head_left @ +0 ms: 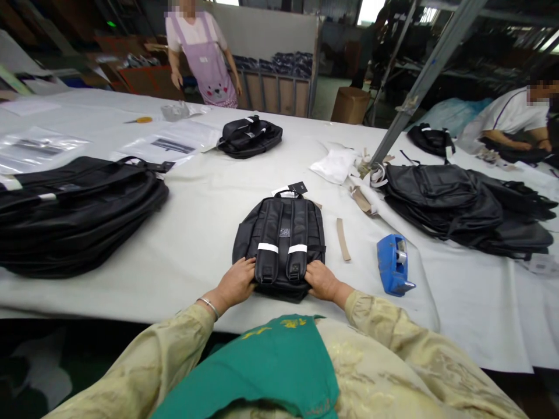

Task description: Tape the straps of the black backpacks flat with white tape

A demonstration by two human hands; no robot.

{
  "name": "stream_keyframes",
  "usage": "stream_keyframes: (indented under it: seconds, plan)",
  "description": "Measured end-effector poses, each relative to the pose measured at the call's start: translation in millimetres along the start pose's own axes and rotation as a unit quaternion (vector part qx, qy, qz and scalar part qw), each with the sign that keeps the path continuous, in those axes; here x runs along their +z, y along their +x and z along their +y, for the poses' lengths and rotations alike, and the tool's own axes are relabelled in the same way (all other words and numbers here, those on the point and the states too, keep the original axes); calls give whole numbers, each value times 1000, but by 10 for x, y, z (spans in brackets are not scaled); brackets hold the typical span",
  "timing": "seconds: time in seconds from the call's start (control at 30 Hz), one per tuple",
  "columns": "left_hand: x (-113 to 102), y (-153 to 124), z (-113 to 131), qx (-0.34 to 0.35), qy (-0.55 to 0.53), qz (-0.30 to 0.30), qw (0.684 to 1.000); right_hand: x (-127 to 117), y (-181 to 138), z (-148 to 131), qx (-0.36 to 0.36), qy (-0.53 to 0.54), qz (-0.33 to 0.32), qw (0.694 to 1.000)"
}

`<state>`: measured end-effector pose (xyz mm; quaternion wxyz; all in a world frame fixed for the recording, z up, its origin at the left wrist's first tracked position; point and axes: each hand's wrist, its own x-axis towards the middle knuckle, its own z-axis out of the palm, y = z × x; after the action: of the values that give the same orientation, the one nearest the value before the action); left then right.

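A black backpack lies on the white-covered table right in front of me, its shoulder straps facing up. White bands wrap both straps, and a black tag sits by the top handle. My left hand grips the backpack's lower left side, fingertips hidden against it. At the lower right side, my right hand is closed on the same backpack, its fingers partly tucked behind the edge.
Stacked black backpacks lie at left, and more backpacks at right. A blue tape dispenser and brown strip are to the right. A metal post rises beyond. One person stands across the table; another works far right.
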<state>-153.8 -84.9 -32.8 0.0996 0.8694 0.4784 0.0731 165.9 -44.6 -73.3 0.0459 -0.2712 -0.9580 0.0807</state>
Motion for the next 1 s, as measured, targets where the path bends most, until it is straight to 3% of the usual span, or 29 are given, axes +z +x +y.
stream_keyframes:
  seconds: [0.17, 0.27, 0.47, 0.7, 1.0]
  plan:
    - [20, 223, 502, -6, 22, 24, 999, -254, 91, -25, -17, 6, -19, 1000]
    - [117, 436, 643, -41, 35, 38, 998, -377, 122, -17, -15, 2, -14, 1000]
    - [291, 576, 588, -41, 45, 55, 997, -367, 67, -58, 6, 19, -3, 1000]
    - [259, 594, 520, 2, 68, 50, 996, -209, 101, -60, 95, -16, 40, 994]
    - [274, 484, 463, 38, 26, 108, 993, -444, 157, -73, 87, -86, 28, 992]
